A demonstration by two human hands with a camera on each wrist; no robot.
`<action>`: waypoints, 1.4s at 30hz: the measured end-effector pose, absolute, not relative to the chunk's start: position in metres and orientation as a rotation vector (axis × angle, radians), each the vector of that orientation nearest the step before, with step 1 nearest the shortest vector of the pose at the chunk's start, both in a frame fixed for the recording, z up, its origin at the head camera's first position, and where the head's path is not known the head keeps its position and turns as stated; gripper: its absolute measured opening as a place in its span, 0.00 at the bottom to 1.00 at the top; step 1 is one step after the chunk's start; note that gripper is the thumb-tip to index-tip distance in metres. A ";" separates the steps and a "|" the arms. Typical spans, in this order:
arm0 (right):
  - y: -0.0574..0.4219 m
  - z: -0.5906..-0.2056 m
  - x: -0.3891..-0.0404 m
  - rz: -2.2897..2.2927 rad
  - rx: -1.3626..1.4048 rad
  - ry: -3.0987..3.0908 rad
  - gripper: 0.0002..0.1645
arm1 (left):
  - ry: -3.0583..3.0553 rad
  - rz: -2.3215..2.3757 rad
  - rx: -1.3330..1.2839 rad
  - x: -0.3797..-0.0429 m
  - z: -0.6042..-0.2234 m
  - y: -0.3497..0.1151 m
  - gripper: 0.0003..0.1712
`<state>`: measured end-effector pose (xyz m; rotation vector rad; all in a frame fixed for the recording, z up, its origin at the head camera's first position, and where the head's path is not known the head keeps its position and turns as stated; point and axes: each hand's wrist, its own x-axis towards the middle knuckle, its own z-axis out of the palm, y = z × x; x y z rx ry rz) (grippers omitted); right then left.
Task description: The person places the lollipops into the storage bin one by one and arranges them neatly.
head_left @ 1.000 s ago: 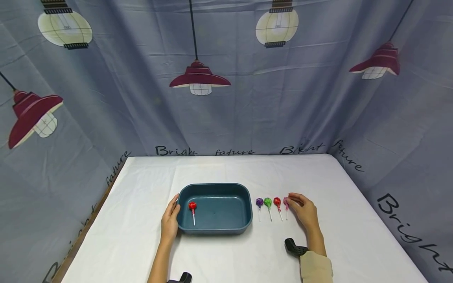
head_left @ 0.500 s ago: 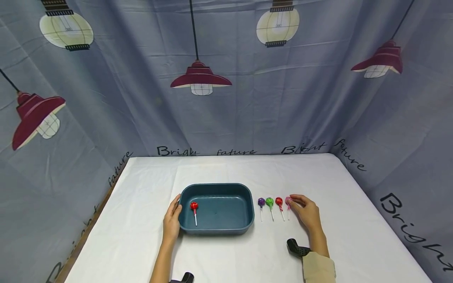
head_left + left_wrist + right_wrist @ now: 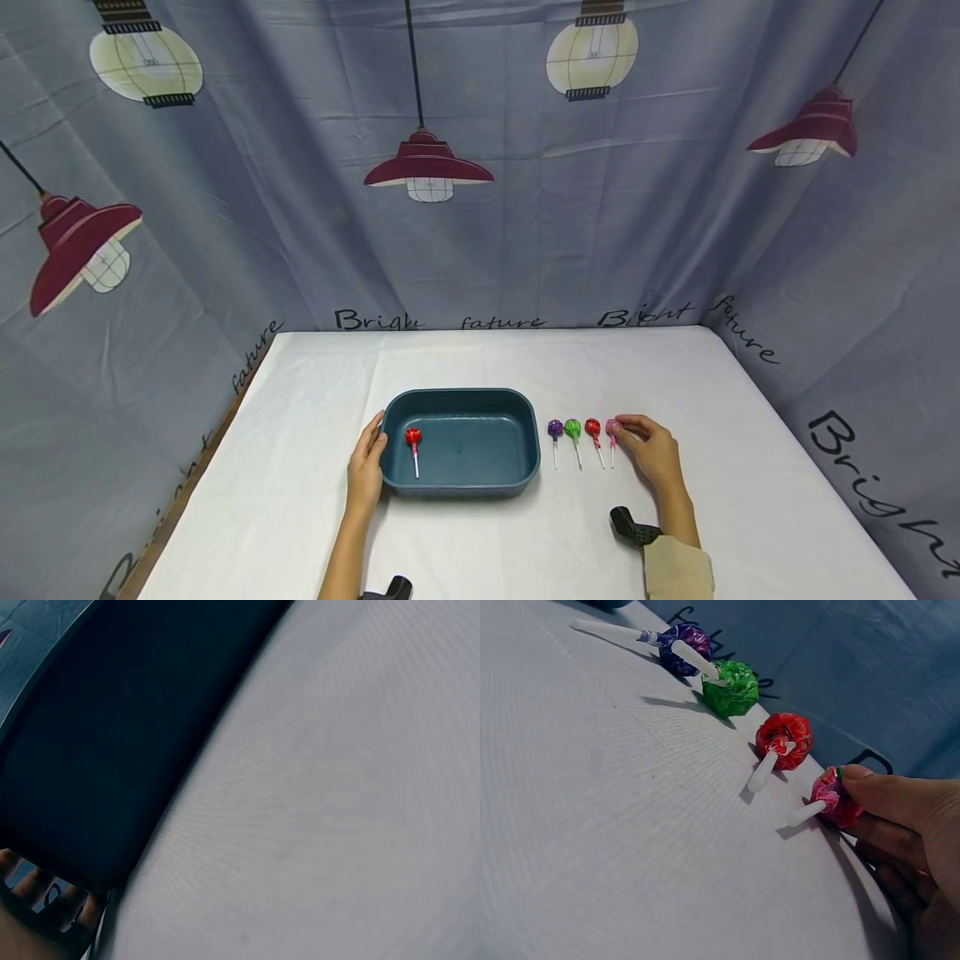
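Note:
In the head view, my left hand (image 3: 365, 473) rests against the left end of a dark teal rectangular tray (image 3: 480, 491); its fingers look straight. The left wrist view shows those fingers (image 3: 69, 901) at the tray's end wall, with the tips partly hidden. A red lollipop (image 3: 413, 437) lies inside the tray. To the right, my right hand (image 3: 654, 454) pinches the wrapped head of a pink lollipop (image 3: 831, 796) between thumb and fingers, its white stick pointing away from the hand. Beside it lie a red lollipop (image 3: 783, 741), a green lollipop (image 3: 731, 690) and a purple lollipop (image 3: 684, 649).
A white cloth covers the table (image 3: 480, 550). Grey-blue curtains (image 3: 480, 250) printed with lamps and lettering hang behind it and at both sides. Black wrist-worn devices show below the left hand (image 3: 393, 588) and the right hand (image 3: 632, 528).
The whole head view has shifted slightly to the right. Otherwise both hands, the tray and the lollipops keep nearly the same places; the right hand stays at the pink lollipop.

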<state>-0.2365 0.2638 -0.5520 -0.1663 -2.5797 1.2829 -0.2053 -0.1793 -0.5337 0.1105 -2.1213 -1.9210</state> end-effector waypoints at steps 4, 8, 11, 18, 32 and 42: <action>0.263 -0.551 -0.236 1.284 -0.161 -2.577 0.22 | -2.112 -1.921 0.095 -0.205 -0.532 -0.180 0.23; 0.264 -0.550 -0.235 1.285 -0.168 -2.579 0.23 | -2.116 -1.934 0.100 -0.198 -0.517 -0.177 0.23; 0.264 -0.550 -0.236 1.288 -0.174 -2.582 0.23 | -2.120 -1.929 0.102 -0.199 -0.520 -0.177 0.23; 0.265 -0.550 -0.236 1.308 -0.168 -2.580 0.24 | -2.112 -1.916 0.079 -0.205 -0.534 -0.180 0.23; 0.266 -0.546 -0.234 1.340 -0.163 -2.562 0.23 | -2.128 -1.932 0.095 -0.190 -0.499 -0.171 0.23; 0.267 -0.541 -0.235 1.373 -0.172 -2.542 0.23 | -2.102 -1.975 0.093 -0.197 -0.514 -0.176 0.23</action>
